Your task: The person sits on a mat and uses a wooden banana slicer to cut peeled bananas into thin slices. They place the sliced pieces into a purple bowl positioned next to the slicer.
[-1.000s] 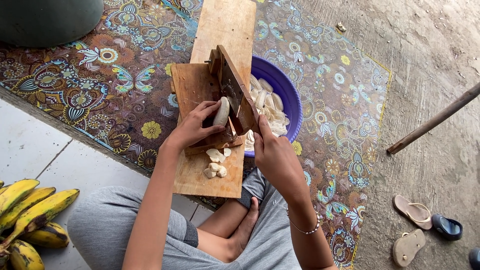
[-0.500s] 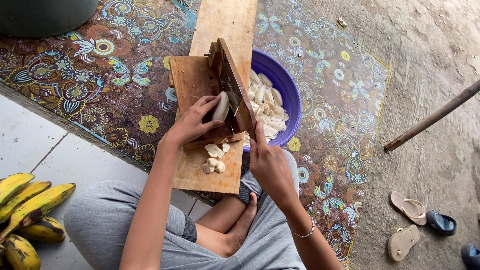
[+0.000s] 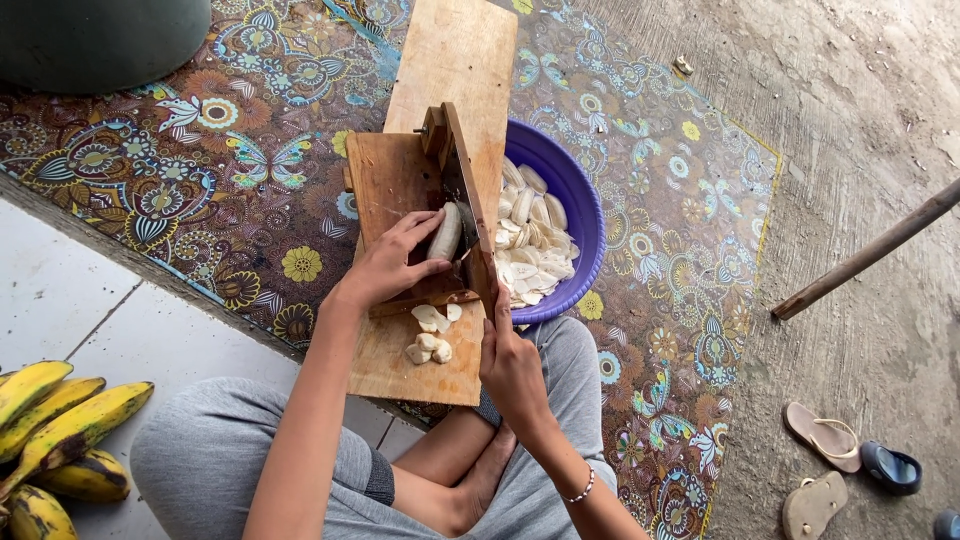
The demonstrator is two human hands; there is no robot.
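My left hand (image 3: 392,265) presses a peeled pale banana (image 3: 446,232) against the blade of a wooden lever slicer (image 3: 462,190) fixed on a wooden board (image 3: 400,180). My right hand (image 3: 512,365) grips the slicer's handle end near the board's front edge. A few cut banana pieces (image 3: 430,335) lie on the board below my left hand. To the right of the slicer sits a purple bowl (image 3: 580,215) holding several pale banana slices (image 3: 530,245).
Unpeeled yellow bananas (image 3: 55,430) lie at the lower left on white tiles. A patterned mat (image 3: 200,160) covers the floor under the board. A long plank (image 3: 455,50) extends away. A stick (image 3: 865,250) and sandals (image 3: 825,440) lie on bare concrete at right.
The slicer's blade arm and my right hand have come down toward the board. My left hand stays on the banana.
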